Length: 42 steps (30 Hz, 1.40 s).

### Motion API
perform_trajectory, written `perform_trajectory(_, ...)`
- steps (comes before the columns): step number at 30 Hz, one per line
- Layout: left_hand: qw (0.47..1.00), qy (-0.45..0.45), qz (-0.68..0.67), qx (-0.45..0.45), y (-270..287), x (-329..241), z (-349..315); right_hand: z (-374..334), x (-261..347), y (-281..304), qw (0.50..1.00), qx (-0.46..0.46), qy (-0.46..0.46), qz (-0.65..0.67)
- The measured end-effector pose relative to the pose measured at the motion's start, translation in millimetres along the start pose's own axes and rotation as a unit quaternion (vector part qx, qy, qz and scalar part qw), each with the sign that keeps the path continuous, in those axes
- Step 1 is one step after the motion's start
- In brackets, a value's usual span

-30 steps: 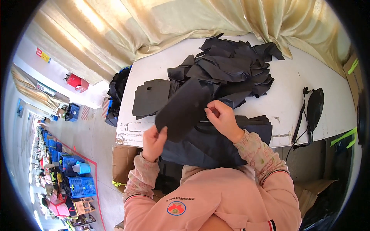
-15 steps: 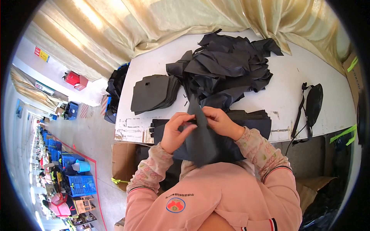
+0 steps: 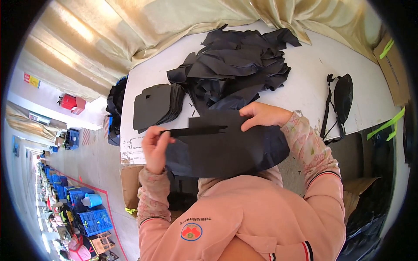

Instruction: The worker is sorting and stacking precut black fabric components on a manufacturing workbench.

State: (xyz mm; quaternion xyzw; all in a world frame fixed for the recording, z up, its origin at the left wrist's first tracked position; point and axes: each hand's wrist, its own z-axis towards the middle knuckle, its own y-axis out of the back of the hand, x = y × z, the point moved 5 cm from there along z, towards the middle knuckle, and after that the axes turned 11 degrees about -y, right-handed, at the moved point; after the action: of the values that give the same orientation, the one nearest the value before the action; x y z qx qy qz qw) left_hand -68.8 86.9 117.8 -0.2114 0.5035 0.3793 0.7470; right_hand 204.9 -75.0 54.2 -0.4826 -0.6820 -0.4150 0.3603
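A flat black panel (image 3: pixel 217 152) lies spread before my body at the table's near edge, over darker navy-black fabric (image 3: pixel 276 145). My right hand (image 3: pixel 265 116) pinches the panel's upper right edge between thumb and fingers. Across its upper left part runs a narrow black strip (image 3: pixel 191 131), whose left end is between the closed fingertips of my left hand (image 3: pixel 156 145). Whether the strip is joined to the panel I cannot tell. Just left of the panel's far side stands a stack of cut black panels (image 3: pixel 152 104), the top one with a small square hole.
Beyond my hands a large heap of crumpled black fabric (image 3: pixel 244 61) covers part of the white table (image 3: pixel 305 93). A black pouch with a strap (image 3: pixel 343 98) lies at the right. Cardboard boxes (image 3: pixel 389 69) stand at the right edge, and beige curtains (image 3: pixel 174 26) hang behind.
My hands have moved apart, the left going left. The black piece, earlier folded narrow and upright between them, is now spread wide. The table and its items appear shifted left in view.
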Motion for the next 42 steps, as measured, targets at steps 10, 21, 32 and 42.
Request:
perform_trajectory(10,0.964,0.186,0.127,-0.142,209.6,103.1,-61.5,-35.7,-115.6,33.1,0.981,-0.108,-0.082,-0.136)
perform_trajectory(21,0.902,-0.003,0.052,0.428,-128.4,82.8,17.6,-62.3,-52.9,8.3,0.944,-0.229,-0.018,-0.235)
perform_trajectory(32,0.756,0.136,-0.031,0.640,-220.9,118.8,14.9,-78.8,-27.7,-8.5,0.911,-0.291,0.037,-0.289)
perform_trajectory(42,0.758,0.154,-0.035,0.633,-222.0,118.0,12.4,-81.8,-30.3,-22.5,0.859,-0.359,0.012,-0.365)
